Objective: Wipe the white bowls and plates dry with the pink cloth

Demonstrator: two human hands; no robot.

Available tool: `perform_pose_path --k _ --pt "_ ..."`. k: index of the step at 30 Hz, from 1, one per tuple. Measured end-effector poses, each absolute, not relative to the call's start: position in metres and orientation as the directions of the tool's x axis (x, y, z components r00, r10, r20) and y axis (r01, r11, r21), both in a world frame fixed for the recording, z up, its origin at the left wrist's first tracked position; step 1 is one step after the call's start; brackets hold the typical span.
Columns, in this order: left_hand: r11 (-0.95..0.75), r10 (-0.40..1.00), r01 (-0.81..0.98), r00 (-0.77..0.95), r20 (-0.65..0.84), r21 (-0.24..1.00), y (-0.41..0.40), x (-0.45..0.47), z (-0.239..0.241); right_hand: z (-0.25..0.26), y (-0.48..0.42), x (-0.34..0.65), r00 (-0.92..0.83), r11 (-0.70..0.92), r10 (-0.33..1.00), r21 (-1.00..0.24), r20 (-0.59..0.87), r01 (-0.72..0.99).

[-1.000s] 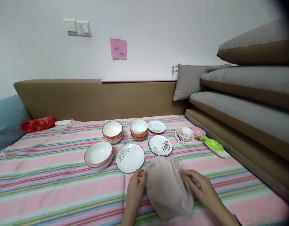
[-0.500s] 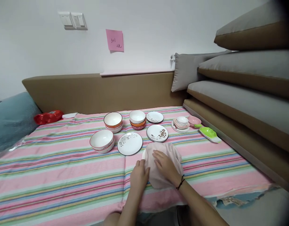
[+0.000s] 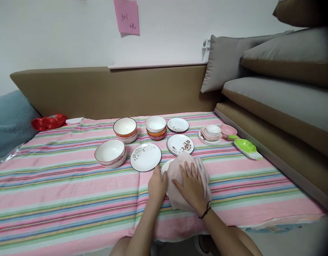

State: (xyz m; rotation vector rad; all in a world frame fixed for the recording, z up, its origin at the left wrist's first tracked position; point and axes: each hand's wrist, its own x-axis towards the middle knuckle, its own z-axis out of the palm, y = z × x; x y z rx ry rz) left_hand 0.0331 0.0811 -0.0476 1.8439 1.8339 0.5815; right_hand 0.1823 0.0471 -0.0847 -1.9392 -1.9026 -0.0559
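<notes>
My right hand [image 3: 191, 185] lies flat with its fingers spread on a pale pink cloth [image 3: 177, 201]. Beneath the cloth is a white plate [image 3: 167, 165], of which only a strip at the left shows. My left hand [image 3: 156, 186] grips that plate at its left edge, thumb on top. Just beyond my hands sits a flower-patterned plate [image 3: 146, 160], with a stack of brown-flowered plates [image 3: 177, 143] to its right.
Bowl stacks stand at the left [image 3: 110, 153], behind it [image 3: 125, 128] and in the centre [image 3: 155, 125]. Another plate [image 3: 177, 124], small dishes [image 3: 213, 130], a pink dish [image 3: 228, 130] and a green dish [image 3: 246, 147] lie rightward. Stacked cushions [image 3: 281, 96] border the striped cloth [image 3: 73, 199].
My right hand has moved up and spread its fingers over the cloth. More of the white plate shows at the left. The camera has tilted downward.
</notes>
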Motion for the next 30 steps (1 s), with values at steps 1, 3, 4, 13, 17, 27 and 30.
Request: perform_pose_path --k 1,3,4,13,17,27,30 --pt "0.004 0.998 0.816 0.03 -0.049 0.578 0.084 0.032 -0.047 -0.087 0.047 0.187 0.106 -0.014 0.941 -0.278 0.321 0.961" --pt "0.0 0.995 0.846 0.055 -0.087 0.534 0.089 0.031 -0.047 -0.092 0.047 0.198 0.148 -0.039 0.936 -0.323 0.321 0.946" --pt "-0.005 0.993 0.852 0.067 -0.1 0.524 0.09 0.03 -0.046 -0.094 0.047 0.204 0.147 -0.025 0.936 -0.355 0.319 0.935" --pt "-0.237 0.964 0.527 0.232 0.131 0.816 0.08 0.037 -0.039 -0.079 0.053 0.232 0.364 0.004 0.9 -0.842 0.238 0.539" --pt "-0.24 0.966 0.354 0.174 0.188 0.904 0.078 0.039 -0.037 -0.071 0.058 0.238 0.388 -0.031 0.915 -0.939 0.112 0.344" --pt "0.27 0.962 -0.023 0.048 -0.268 0.963 0.09 0.022 -0.03 -0.053 0.062 0.222 0.228 0.08 0.964 -0.966 0.137 0.246" --pt "0.373 0.926 -0.089 0.092 -0.365 0.924 0.091 0.015 -0.03 -0.049 0.063 0.217 0.184 0.054 0.978 -0.971 0.099 0.235"
